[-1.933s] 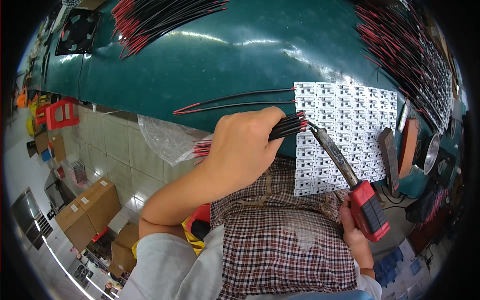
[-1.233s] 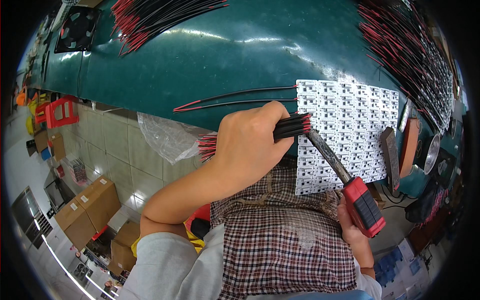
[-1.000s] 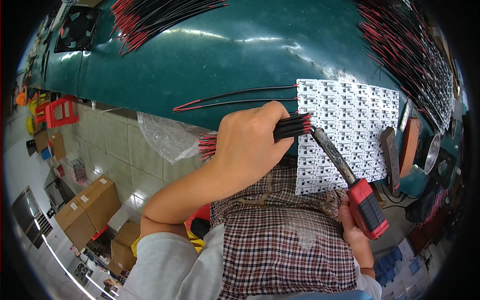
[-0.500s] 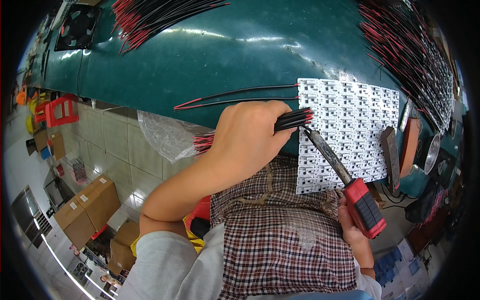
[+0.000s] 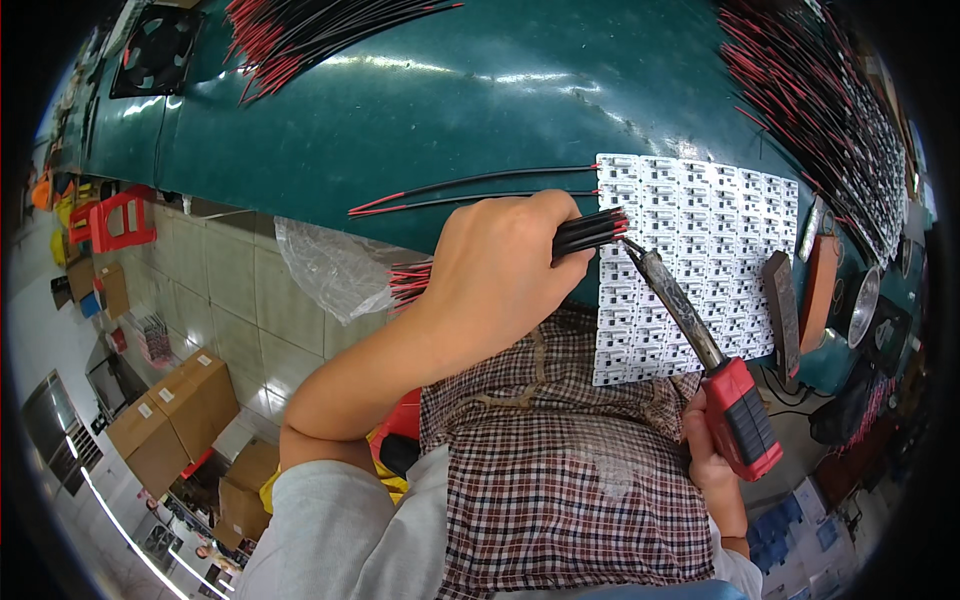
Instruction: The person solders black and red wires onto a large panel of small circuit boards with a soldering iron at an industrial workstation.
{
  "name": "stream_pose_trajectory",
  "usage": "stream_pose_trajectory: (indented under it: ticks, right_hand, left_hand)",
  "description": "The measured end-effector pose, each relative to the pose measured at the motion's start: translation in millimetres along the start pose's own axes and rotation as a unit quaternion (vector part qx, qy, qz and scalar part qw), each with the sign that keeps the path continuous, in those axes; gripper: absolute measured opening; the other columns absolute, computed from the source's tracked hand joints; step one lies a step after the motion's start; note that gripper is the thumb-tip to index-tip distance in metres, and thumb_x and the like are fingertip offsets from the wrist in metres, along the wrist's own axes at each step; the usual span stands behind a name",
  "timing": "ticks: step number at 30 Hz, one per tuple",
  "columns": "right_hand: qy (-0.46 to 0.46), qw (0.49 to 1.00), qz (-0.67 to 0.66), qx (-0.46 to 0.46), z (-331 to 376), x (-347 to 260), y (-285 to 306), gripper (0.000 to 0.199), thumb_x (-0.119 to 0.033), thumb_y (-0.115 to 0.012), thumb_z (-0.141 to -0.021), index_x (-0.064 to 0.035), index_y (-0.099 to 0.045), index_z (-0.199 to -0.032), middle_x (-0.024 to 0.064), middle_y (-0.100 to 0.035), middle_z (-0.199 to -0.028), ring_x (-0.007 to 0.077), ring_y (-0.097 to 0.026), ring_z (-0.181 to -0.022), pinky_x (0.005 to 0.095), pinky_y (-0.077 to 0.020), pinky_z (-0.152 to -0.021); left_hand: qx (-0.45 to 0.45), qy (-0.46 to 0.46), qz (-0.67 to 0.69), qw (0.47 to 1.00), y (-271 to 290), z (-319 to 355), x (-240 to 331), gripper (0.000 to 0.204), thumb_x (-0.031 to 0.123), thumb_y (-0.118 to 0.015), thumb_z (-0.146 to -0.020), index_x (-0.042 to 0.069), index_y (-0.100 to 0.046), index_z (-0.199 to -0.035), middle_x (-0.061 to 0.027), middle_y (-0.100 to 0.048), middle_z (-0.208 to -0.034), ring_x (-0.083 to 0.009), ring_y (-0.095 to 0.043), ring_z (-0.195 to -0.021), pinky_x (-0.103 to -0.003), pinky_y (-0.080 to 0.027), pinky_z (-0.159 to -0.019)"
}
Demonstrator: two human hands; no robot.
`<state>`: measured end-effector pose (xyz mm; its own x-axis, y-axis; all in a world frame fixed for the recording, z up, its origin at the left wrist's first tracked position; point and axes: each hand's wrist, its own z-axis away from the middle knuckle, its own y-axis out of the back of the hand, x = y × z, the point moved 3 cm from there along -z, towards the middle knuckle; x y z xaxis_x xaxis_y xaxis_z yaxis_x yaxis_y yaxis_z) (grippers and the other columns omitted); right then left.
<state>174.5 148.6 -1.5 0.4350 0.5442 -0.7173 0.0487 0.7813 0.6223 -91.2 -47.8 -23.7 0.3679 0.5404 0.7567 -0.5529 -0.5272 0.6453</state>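
My left hand [image 5: 505, 255] is closed round a bundle of black wires [image 5: 588, 232] with red tips. The wire ends stick out past its fingers over the left edge of a white circuit board panel [image 5: 690, 265]. My right hand [image 5: 708, 440] grips a soldering iron [image 5: 738, 418] with a red and black handle. Its tip is close by the wire ends, above the panel; whether they touch I cannot tell. Two separate black wires [image 5: 470, 180] with red ends lie on the table and reach the panel's upper left edge.
A green table [image 5: 420, 120] bears a pile of red-tipped black wires [image 5: 310, 40] at the back. Wired boards [image 5: 840, 130] are heaped at the far right. Beside the panel lie a dark bar [image 5: 781, 315], a brown block [image 5: 820, 290] and a round metal dish [image 5: 863, 305]. A fan [image 5: 155, 50] stands far left.
The soldering iron has shifted slightly right and its tip has moved up to the wire ends. My left hand and its bundle have moved up a little.
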Motion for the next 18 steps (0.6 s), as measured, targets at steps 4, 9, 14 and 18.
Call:
stream_pose_trajectory:
  ticks: [4,9,14,18]
  right_hand:
    - [-0.023,0.999,-0.031,0.012,3,1,0,0.029,-0.011,-0.075,-0.075,-0.0020,-0.070,-0.102,0.0161,-0.068,-0.093,0.0328,-0.067,-0.072,0.0374,-0.0524,-0.065]
    - [-0.023,0.999,-0.030,0.018,4,-1,2,0.027,-0.012,-0.075,-0.077,-0.0030,-0.070,-0.102,0.0151,-0.068,-0.091,0.0321,-0.066,-0.071,0.0378,-0.0520,-0.066]
    - [-0.043,0.998,-0.013,0.040,10,-2,5,0.026,-0.009,-0.075,-0.076,-0.0036,-0.071,-0.100,0.0141,-0.068,-0.089,0.0336,-0.066,-0.073,0.0393,-0.0526,-0.066]
    - [-0.044,0.998,-0.028,0.021,16,4,6,0.026,-0.007,-0.076,-0.075,-0.0025,-0.070,-0.100,0.0146,-0.068,-0.089,0.0350,-0.067,-0.074,0.0403,-0.0532,-0.067]
  left_hand:
    - [0.044,-0.009,0.057,0.997,2,1,4,0.021,0.020,-0.072,-0.089,0.002,-0.063,-0.095,-0.0093,-0.066,-0.067,-0.0240,-0.065,-0.059,-0.034,-0.048,-0.056]
    - [-0.005,0.019,0.053,0.998,6,-1,1,0.015,0.016,-0.066,-0.095,0.002,-0.063,-0.101,-0.0099,-0.068,-0.074,-0.0243,-0.067,-0.060,-0.034,-0.049,-0.057]
    - [0.069,-0.023,-0.003,0.997,16,6,7,0.013,0.007,-0.067,-0.092,0.000,-0.064,-0.102,-0.0120,-0.071,-0.086,-0.0265,-0.070,-0.068,-0.033,-0.052,-0.063]
    - [0.091,-0.072,-0.028,0.993,25,14,21,0.027,-0.003,-0.069,-0.079,0.001,-0.067,-0.106,-0.0144,-0.070,-0.095,-0.0290,-0.072,-0.085,-0.033,-0.055,-0.072]
